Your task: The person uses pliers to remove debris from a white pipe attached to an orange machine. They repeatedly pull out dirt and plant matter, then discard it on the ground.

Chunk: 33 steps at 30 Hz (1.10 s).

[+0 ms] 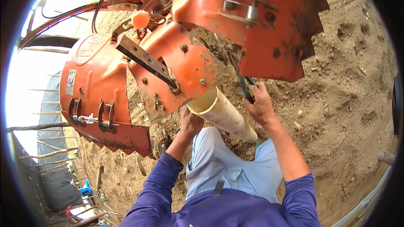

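Observation:
My right hand is closed round the dark green handles of what look like pliers, whose narrow end points up beside the serrated orange guard. My left hand reaches under the central orange plate, next to the mouth of a cream-coloured pipe. Its fingers are hidden there, so whatever they touch does not show. The pipe slants down between my knees. A flat steel bar with holes is fixed across the central plate.
A second orange guard, with brackets and a shackle, stands on the left. Black cables and an orange knob lie beyond. Loose brown soil spreads to the right. Wooden poles and dark sheeting stand at the left edge.

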Motion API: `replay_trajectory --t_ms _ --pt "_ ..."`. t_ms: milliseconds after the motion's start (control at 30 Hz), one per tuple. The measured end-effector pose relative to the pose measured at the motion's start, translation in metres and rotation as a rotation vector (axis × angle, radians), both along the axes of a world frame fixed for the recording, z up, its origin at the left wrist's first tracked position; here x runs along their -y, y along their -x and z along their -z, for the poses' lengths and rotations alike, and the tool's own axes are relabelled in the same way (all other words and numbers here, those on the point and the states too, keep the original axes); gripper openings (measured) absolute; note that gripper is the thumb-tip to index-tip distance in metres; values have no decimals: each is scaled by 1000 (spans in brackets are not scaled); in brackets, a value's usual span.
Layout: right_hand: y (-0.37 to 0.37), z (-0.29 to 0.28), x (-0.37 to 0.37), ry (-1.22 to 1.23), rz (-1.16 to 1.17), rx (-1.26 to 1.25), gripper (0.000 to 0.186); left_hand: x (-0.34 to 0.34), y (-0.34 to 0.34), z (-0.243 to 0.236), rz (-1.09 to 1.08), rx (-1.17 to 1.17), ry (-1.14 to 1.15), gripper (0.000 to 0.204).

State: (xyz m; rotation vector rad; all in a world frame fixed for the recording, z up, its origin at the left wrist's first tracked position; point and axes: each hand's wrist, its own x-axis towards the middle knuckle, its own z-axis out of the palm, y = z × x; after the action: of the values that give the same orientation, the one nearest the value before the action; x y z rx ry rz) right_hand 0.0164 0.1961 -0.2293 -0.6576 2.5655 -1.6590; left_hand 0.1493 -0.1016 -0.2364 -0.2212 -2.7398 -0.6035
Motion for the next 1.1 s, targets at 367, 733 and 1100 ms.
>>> replay_trajectory --t_ms 367,733,1100 --pt "16 11 35 124 97 -117 48 0 113 47 11 -29 247 34" --pt "26 0 52 118 111 -220 47 -9 124 30 -7 -46 221 38" --pt "18 -9 52 -85 113 -267 56 -12 123 32 -14 -48 205 42"
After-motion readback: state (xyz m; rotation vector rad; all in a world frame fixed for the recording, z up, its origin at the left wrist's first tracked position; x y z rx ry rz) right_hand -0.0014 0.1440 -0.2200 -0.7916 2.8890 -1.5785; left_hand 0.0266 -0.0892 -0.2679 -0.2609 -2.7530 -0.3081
